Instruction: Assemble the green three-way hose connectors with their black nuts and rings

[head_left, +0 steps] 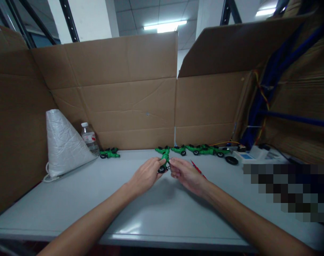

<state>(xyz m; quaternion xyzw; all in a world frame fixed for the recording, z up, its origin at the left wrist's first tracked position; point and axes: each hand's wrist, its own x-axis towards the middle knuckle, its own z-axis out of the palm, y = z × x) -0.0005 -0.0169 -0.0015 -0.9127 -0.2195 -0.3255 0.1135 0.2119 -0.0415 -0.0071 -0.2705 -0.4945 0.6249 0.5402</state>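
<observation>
1. Head view, hands: at frame centre the left hand and right hand meet over a green toy motorcycle. Both forearms reach in from the lower edge. The left fingers curl around the toy's near end by its black wheel; the right fingertips pinch it from the other side.
2. Edges and room: bare grey table lies open in front of and left of the hands. A red pen lies just beside the right hand.
3. Surface and room: a row of green toys lines the cardboard wall behind; another green toy stands by a water bottle and a white bag at left.
</observation>
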